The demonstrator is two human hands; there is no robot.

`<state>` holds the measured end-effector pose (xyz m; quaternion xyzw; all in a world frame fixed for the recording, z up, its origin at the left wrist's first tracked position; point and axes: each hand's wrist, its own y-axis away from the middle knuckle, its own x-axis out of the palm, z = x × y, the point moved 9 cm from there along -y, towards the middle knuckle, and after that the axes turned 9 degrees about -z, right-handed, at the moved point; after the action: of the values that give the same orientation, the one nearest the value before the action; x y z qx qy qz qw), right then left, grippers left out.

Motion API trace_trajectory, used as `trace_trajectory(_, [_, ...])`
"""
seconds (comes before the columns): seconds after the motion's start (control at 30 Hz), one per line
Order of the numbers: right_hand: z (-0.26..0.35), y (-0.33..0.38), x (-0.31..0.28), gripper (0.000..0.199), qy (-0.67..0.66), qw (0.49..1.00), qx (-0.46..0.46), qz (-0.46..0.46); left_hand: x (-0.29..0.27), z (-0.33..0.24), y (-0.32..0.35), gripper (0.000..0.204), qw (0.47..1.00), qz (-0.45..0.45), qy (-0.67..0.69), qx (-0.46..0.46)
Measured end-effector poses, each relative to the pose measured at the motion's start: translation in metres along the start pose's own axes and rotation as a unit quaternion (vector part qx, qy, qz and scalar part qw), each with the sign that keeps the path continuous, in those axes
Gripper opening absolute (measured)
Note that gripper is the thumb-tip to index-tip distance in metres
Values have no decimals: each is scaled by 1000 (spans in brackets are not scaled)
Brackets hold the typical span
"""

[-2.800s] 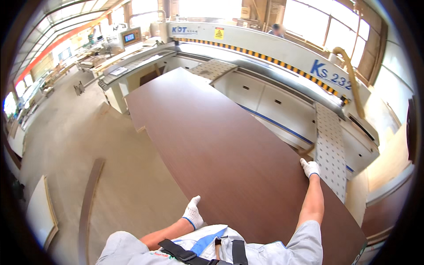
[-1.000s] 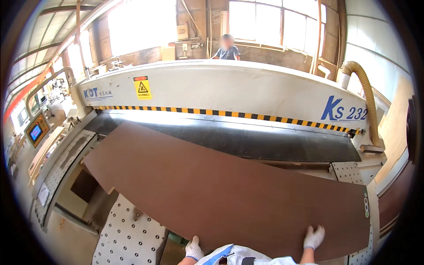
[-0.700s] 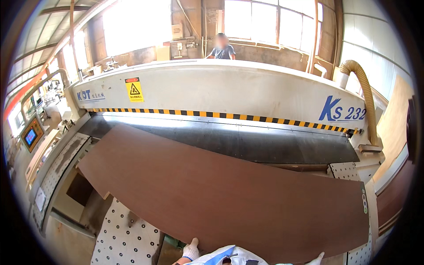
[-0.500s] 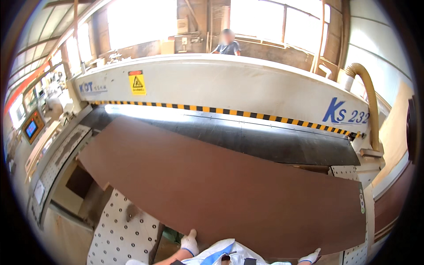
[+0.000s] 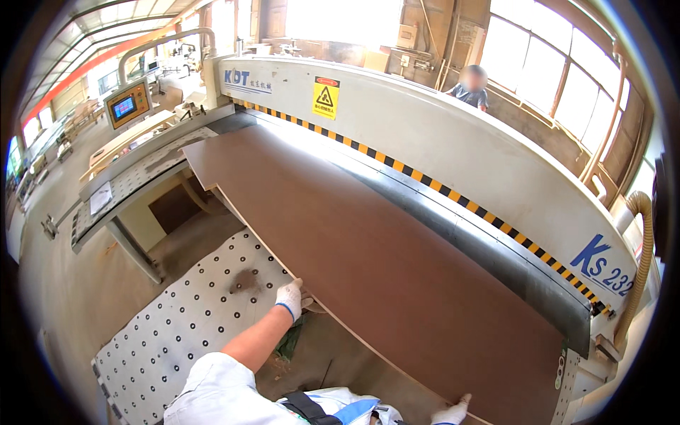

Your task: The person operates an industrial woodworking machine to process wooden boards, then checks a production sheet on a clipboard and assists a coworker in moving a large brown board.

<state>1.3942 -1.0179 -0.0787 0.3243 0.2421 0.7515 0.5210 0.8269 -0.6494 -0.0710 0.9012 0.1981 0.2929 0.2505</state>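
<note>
A large flat brown panel (image 5: pixel 382 262) lies across the bed of a panel saw, its far left corner close to the saw's beam (image 5: pixel 425 149). A small notch shows in its near edge toward the left end. My left hand (image 5: pixel 289 300), in a white glove, is closed on the near edge, thumb on top and fingers partly hidden below. Farther right along the same edge, my gloved right hand (image 5: pixel 453 412) grips the panel too, with its lower part cut off by the picture. A small label strip (image 5: pixel 559 370) sits at the panel's right end.
White perforated support tables (image 5: pixel 188 319) stand at left, one beneath the panel. A control screen (image 5: pixel 127 104) is mounted at the far left. Black-and-yellow striping (image 5: pixel 425 185) runs along the beam. Behind it is another person (image 5: pixel 470 88). A ribbed hose (image 5: pixel 641 262) hangs at right.
My view has turned left. The panel has shifted toward the beam, with less of the dark bed showing at its right end. Both hands still hold the near edge.
</note>
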Motion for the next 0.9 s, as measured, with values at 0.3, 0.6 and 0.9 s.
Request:
trace_trajectory(0.3, [-85, 51, 149, 20, 297, 902, 147, 277, -33, 158, 160, 34, 957, 107, -243, -116])
trace_trajectory(0.6, [8, 73, 190, 38, 478, 772, -319, 271, -14, -3, 185, 36, 766, -47, -483, 421])
trace_trajectory(0.9, [85, -2, 187, 96, 622, 532, -569, 75, -44, -28, 101, 104, 429, -162, -790, 407])
